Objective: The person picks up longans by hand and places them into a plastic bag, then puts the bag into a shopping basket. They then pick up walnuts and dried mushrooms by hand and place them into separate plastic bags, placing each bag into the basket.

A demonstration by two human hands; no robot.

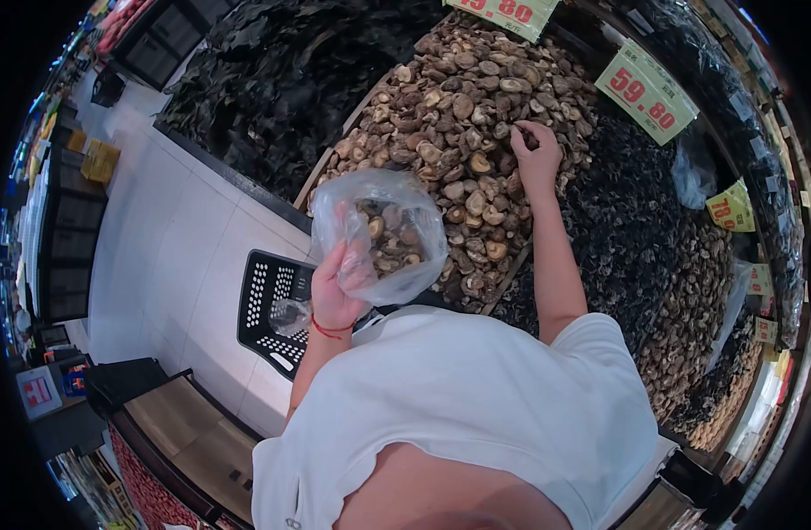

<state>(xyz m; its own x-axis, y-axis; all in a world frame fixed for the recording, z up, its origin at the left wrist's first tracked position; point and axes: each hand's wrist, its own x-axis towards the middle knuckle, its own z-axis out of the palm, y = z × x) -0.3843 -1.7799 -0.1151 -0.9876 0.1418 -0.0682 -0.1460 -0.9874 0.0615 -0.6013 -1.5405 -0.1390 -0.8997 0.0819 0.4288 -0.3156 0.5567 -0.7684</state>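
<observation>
My left hand (333, 287) grips the side of a clear plastic bag (423, 265), its mouth spread wide. Several dried mushrooms (386, 231) lie inside the bag. Over the upper right part of a big heap of dried shiitake mushrooms (463, 106), my right hand (540, 159) has its thumb and fingers curled together around a dark brown dried mushroom, mostly hidden by the fingers. A red string bracelet (332, 331) circles my left wrist.
Below the bag, a black shopping basket (255, 305) with a crumpled clear bag (289, 316) stands on the tiled floor. Dark dried seaweed (255, 79) fills the bin to the left; black dried fungus (613, 199) lies to the right. Price signs (648, 91) stand over the bins.
</observation>
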